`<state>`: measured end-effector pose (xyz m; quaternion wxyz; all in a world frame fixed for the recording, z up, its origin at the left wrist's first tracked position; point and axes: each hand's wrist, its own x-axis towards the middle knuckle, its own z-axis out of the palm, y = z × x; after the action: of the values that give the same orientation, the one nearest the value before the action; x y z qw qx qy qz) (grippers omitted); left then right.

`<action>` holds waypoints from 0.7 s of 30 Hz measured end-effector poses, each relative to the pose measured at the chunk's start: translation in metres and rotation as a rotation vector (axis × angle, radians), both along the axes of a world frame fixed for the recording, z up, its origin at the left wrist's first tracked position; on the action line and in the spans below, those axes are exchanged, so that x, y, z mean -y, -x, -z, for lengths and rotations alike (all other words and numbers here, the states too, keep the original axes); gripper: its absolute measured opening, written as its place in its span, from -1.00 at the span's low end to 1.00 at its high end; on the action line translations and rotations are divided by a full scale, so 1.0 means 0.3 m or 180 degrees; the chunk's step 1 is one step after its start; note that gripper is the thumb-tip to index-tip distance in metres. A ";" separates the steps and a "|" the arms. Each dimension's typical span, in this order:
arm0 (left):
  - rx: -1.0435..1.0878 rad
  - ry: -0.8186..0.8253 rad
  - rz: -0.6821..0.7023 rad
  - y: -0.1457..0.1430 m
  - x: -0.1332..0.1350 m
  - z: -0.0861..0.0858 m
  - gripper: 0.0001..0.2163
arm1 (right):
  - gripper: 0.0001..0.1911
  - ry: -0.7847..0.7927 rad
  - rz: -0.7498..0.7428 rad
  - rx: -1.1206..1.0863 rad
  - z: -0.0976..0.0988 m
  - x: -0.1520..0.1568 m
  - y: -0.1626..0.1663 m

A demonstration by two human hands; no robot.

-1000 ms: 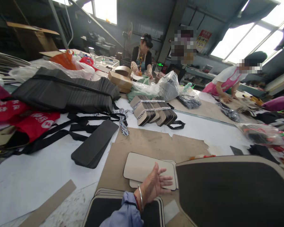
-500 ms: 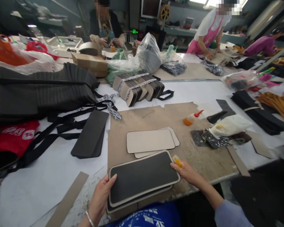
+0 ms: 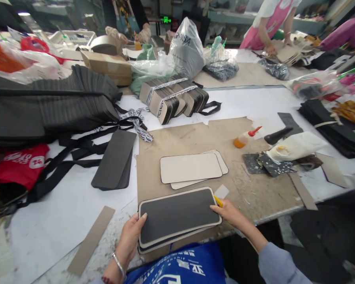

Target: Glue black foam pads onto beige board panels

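Note:
A black rounded rectangular panel with a beige border [image 3: 179,219] is held between my two hands at the table's front edge. My left hand [image 3: 133,232] grips its left end, thumb on top and fingers underneath. At the right end my right hand [image 3: 229,213] pinches the edge, thumb on the black face. A small yellow tool [image 3: 218,201] sticks out from that hand; what kind it is I cannot make out. A pale flat piece [image 3: 221,191] lies just beyond it. Beneath the held panel, a similar panel [image 3: 165,245] shows along the lower edge.
Cream panels [image 3: 192,169] lie beyond my hands on brown board [image 3: 189,138]. Black panels [image 3: 114,159] are at left. An orange glue bottle [image 3: 242,140] and a glue-spotted black piece [image 3: 275,169] lie right. Behind are bundled panels [image 3: 171,98]; co-workers stand across the table.
The held panel has shifted slightly and sits more squarely over the panel beneath, whose visible strip is narrower. The view has tilted down a little. Both hands keep their grip.

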<state>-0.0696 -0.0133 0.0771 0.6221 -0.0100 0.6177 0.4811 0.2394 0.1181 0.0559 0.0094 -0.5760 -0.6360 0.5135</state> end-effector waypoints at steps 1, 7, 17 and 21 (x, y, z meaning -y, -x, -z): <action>-0.0013 0.0006 -0.0001 0.000 0.000 0.002 -0.47 | -0.58 0.0000 -0.0009 -0.0013 0.006 0.001 -0.001; -0.0113 0.0049 0.0004 0.003 0.007 0.003 -0.51 | -0.55 -0.0078 -0.0051 0.0023 0.023 0.002 -0.005; -0.0151 -0.0071 -0.0152 0.001 0.017 -0.008 -0.56 | -0.58 0.0309 0.0184 -0.0090 -0.021 0.013 0.019; -0.0165 -0.0143 -0.0190 0.000 0.025 0.003 -0.59 | -0.58 0.0471 0.0209 -0.0235 -0.009 0.013 0.018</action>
<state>-0.0695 -0.0206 0.0764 0.5913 -0.0019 0.6220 0.5133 0.2338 0.1141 0.0586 0.0072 -0.5764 -0.5762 0.5794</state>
